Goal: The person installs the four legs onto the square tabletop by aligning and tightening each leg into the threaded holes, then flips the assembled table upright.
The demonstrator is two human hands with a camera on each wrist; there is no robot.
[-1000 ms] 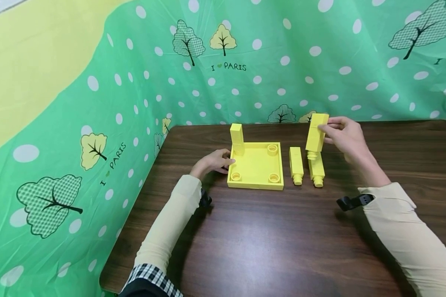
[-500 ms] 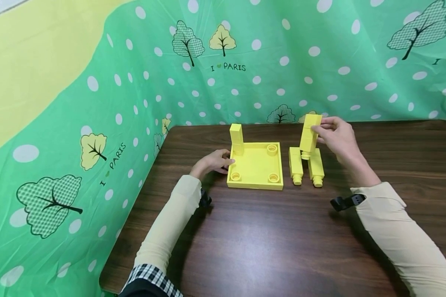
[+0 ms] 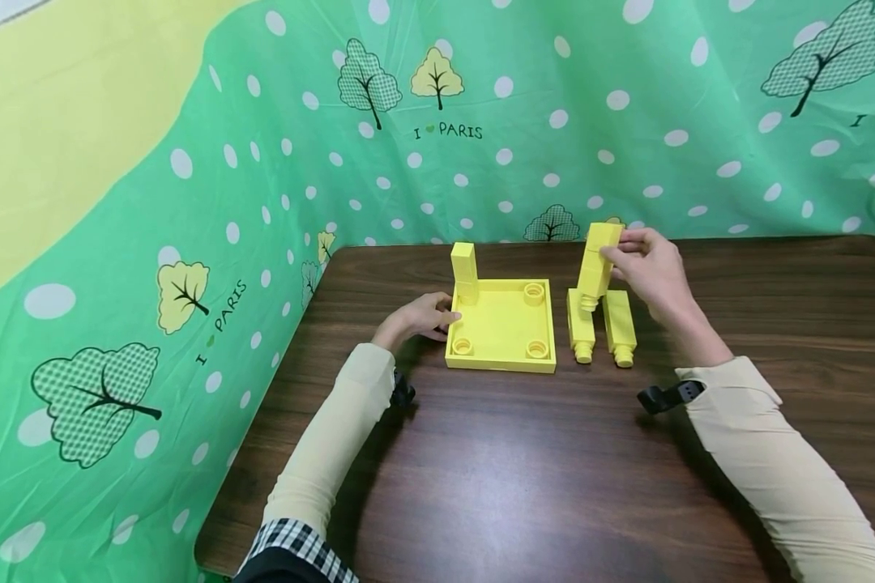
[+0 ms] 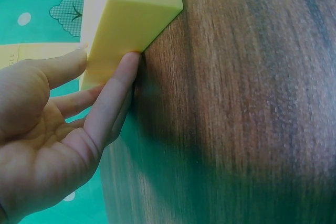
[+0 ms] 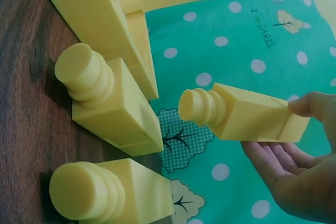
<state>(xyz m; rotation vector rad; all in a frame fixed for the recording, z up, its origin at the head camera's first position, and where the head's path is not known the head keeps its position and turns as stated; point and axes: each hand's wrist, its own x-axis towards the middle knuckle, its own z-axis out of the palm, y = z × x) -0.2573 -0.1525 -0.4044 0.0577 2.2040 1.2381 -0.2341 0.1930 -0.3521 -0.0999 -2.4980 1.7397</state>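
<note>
A square yellow toy tabletop (image 3: 499,324) lies underside up, with round sockets in its corners. One table leg (image 3: 464,271) stands upright in its far left corner. At its left edge my left hand (image 3: 417,317) grips the wall, thumb over the rim and fingers along the outside, as the left wrist view (image 4: 68,114) shows. My right hand (image 3: 656,271) pinches another yellow leg (image 3: 599,261) by its plain end, its threaded end tilted downward. That leg hangs above two more legs, a nearer-left one (image 3: 581,328) and a right one (image 3: 620,328), which lie on the table.
The dark wooden table (image 3: 496,478) ends at a green dotted curtain (image 3: 503,154) behind it. The curtain also runs along the left side. The two lying legs are right of the tabletop, threaded ends pointing toward me.
My right hand has moved left with the held leg, from above the right lying leg to above the left one. My left hand and the tabletop stay where they were.
</note>
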